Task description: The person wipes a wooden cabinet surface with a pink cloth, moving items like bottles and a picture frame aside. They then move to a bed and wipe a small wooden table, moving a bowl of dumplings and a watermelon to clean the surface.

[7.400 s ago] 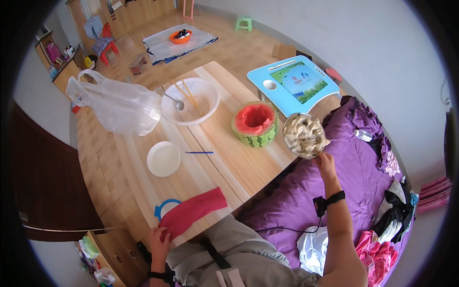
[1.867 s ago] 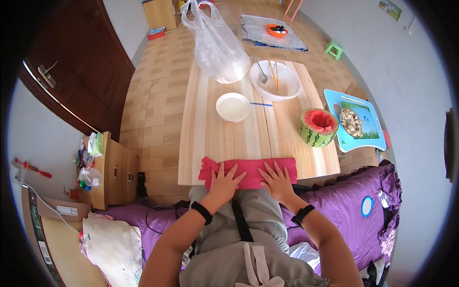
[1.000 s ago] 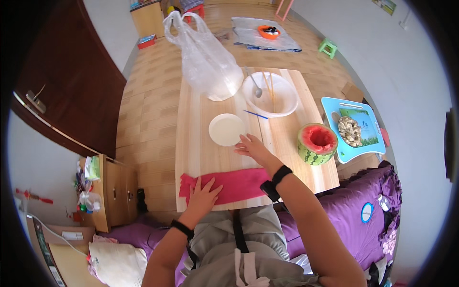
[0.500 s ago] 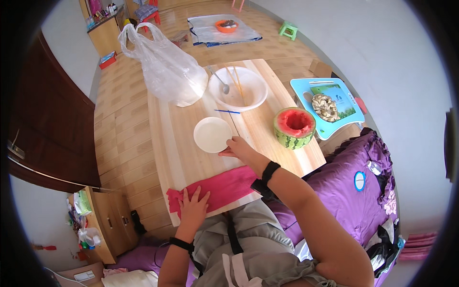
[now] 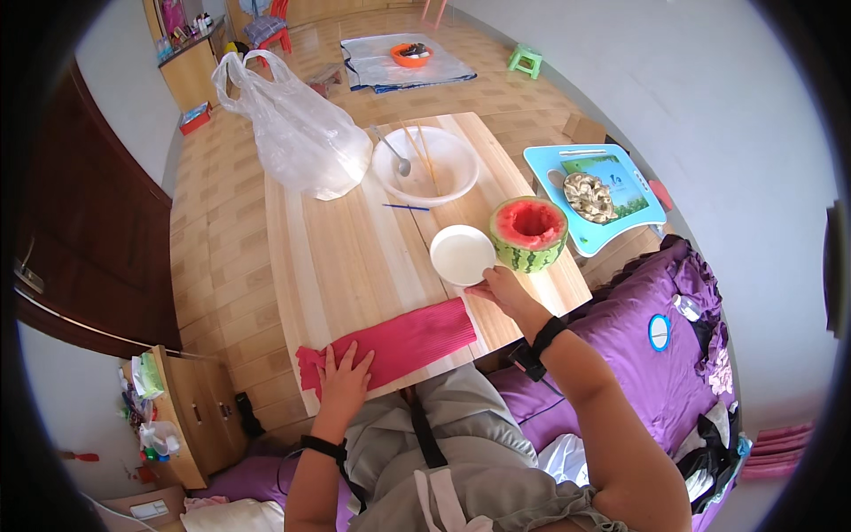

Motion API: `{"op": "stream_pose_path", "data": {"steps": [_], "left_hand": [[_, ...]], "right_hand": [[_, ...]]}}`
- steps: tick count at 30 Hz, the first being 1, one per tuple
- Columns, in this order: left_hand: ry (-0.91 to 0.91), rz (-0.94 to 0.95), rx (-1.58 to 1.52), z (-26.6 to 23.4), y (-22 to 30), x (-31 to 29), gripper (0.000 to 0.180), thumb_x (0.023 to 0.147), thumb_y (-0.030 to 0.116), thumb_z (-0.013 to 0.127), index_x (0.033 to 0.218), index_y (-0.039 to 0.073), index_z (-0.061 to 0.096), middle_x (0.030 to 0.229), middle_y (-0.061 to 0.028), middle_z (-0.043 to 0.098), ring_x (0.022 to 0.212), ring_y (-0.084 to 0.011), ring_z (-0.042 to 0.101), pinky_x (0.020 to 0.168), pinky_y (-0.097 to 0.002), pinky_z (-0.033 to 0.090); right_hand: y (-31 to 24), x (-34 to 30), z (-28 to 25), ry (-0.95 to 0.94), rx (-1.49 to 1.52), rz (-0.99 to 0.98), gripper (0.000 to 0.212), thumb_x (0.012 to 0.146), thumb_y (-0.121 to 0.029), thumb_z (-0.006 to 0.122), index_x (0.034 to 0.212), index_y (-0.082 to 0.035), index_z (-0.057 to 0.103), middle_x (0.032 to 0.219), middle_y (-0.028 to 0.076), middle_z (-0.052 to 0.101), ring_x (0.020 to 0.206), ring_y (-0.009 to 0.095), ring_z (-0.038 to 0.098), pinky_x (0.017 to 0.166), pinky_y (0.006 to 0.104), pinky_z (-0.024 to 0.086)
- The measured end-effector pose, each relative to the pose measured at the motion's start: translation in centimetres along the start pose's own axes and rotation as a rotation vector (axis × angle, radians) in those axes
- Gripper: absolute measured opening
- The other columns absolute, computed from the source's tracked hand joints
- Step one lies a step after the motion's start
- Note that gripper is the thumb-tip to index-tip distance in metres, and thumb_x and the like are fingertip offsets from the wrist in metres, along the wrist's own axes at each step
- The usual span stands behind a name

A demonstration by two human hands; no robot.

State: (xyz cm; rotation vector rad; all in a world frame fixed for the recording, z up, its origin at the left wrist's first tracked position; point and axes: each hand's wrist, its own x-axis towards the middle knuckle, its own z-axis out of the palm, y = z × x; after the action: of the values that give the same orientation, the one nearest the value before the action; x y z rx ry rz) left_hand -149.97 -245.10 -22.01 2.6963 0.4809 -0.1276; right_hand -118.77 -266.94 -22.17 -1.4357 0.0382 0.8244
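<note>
My right hand [image 5: 507, 291] grips the near rim of a small white bowl [image 5: 462, 255], which sits just left of a hollowed watermelon half [image 5: 529, 232] with red flesh and a striped green rind. Whether the bowl rests on the wood or is slightly lifted, I cannot tell. My left hand [image 5: 344, 383] lies flat with fingers spread over the left end of a folded pinkish-red ribbed cloth [image 5: 424, 341] along the table's near edge. A larger white basin [image 5: 454, 182] farther back has a metal spoon [image 5: 404, 166] and a pair of wooden chopsticks [image 5: 426, 158] leaning in it.
On the light wooden table [image 5: 324, 275] stand a bulging clear plastic bag [image 5: 306, 146] at the far left and a slim blue stick [image 5: 406, 207]. A small blue folding table [image 5: 596, 238] is beyond the right edge. A purple-covered seat [image 5: 612, 355] lies close on the right.
My right hand has carried the white bowl rightward across the table, from the middle to beside the watermelon. My left hand stays on the red cloth. The whole view has shifted slightly.
</note>
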Motion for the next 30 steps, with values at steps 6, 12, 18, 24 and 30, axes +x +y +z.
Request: {"op": "stream_pose_path", "data": {"steps": [6,12,18,24,30], "left_hand": [[0.006,0.024,0.032,0.0,-0.1,0.2,0.046,0.089,0.025,0.059,0.134,0.029,0.052,0.149,-0.005,0.035,0.136,-0.0477,0.024,0.102,-0.0707,0.027],[-0.007,0.015,0.049,0.0,0.0,0.2,0.048,0.088,0.026,0.06,0.136,0.029,0.051,0.15,-0.0043,0.034,0.136,-0.0489,0.025,0.104,-0.0689,0.026],[-0.001,0.024,0.091,0.5,-0.2,0.3,0.049,0.089,0.026,0.06,0.136,0.031,0.049,0.151,-0.0032,0.032,0.136,-0.0478,0.024,0.102,-0.0715,0.027],[-0.025,0.007,0.102,0.5,-0.3,0.3,0.049,0.089,0.026,0.059,0.137,0.032,0.049,0.151,-0.0026,0.031,0.137,-0.0478,0.023,0.102,-0.072,0.027],[0.005,0.03,0.109,0.8,-0.4,0.4,0.05,0.089,0.027,0.059,0.137,0.032,0.048,0.152,-0.0024,0.031,0.137,-0.0476,0.023,0.102,-0.0715,0.026]], "right_hand": [[0.7,-0.8,-0.3,-0.001,0.043,-0.017,0.036,0.094,-0.008,0.038,0.12,0.016,0.044,0.113,0.025,0.059,0.1,0.031,0.064,0.088,0.0339,0.057],[0.8,0.3,0.4,-0.02,0.115,-0.076,0.034,0.096,-0.01,0.038,0.118,0.016,0.044,0.112,0.026,0.059,0.098,0.031,0.064,0.087,0.0344,0.057],[0.7,2.6,1.7,0.011,0.228,-0.113,0.034,0.096,-0.009,0.037,0.117,0.017,0.044,0.111,0.026,0.058,0.1,0.032,0.064,0.088,0.0336,0.057],[0.1,3.9,3.0,0.028,0.319,-0.161,0.033,0.096,-0.008,0.037,0.116,0.015,0.045,0.111,0.025,0.058,0.098,0.031,0.064,0.087,0.0331,0.057],[-0.2,6.7,3.0,0.089,0.34,-0.198,0.032,0.096,-0.008,0.038,0.12,0.013,0.043,0.111,0.023,0.058,0.097,0.031,0.065,0.086,0.034,0.057]]}}
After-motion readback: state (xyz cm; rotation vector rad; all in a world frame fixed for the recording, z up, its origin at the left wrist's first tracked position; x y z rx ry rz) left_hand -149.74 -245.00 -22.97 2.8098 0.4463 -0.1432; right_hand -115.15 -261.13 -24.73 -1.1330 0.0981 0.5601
